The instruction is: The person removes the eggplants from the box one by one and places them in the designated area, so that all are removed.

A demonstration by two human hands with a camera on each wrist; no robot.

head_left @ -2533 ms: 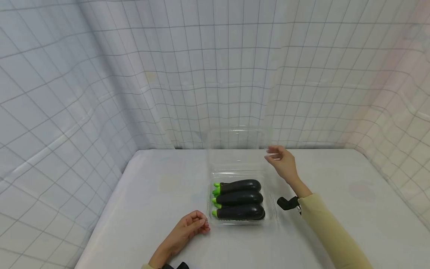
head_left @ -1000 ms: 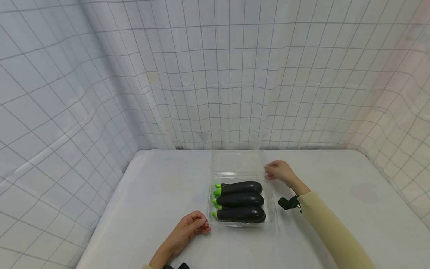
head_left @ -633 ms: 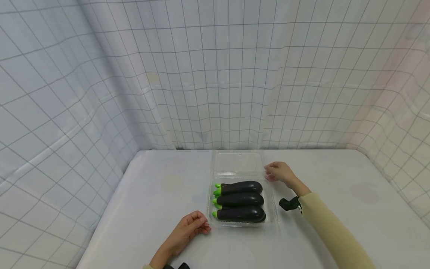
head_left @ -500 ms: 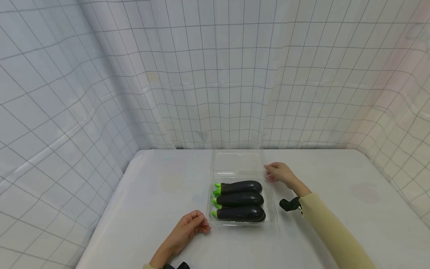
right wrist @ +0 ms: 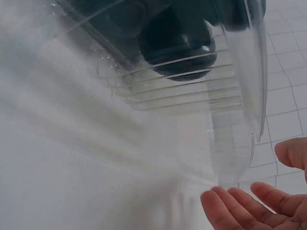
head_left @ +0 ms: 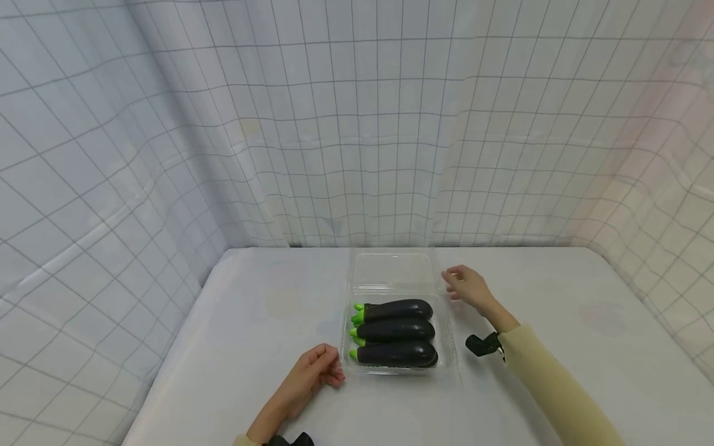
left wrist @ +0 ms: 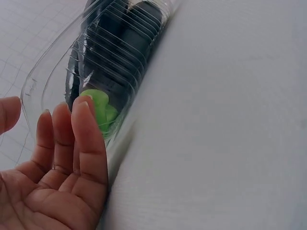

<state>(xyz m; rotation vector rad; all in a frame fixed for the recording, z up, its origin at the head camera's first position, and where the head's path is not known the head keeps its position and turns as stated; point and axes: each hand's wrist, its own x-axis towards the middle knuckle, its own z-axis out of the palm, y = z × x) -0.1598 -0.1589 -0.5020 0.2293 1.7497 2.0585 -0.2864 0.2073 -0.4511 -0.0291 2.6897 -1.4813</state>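
Note:
Several dark eggplants (head_left: 395, 329) with green stem ends lie side by side in a clear plastic clamshell container (head_left: 448, 341). Its transparent lid (head_left: 393, 270) is folded back flat behind the base. My left hand (head_left: 310, 373) is at the container's front left corner; in the left wrist view its fingers (left wrist: 88, 134) are loosely bent beside the wall, thumb apart, and I cannot tell whether they touch it. My right hand (head_left: 470, 288) is just right of the lid, holding nothing. In the right wrist view its fingers (right wrist: 240, 208) are loosely bent and the thumb stands apart.
A white cloth-covered table (head_left: 245, 322) lies under the container. White grid-patterned curtains (head_left: 390, 124) enclose the back and both sides. Black wrist-camera mounts (head_left: 483, 344) sit on both wrists.
The lid has swung back from upright to flat, and my right hand came down beside it. Since half a second ago, my right fingers have parted slightly from the lid's edge; the left hand barely shifted.

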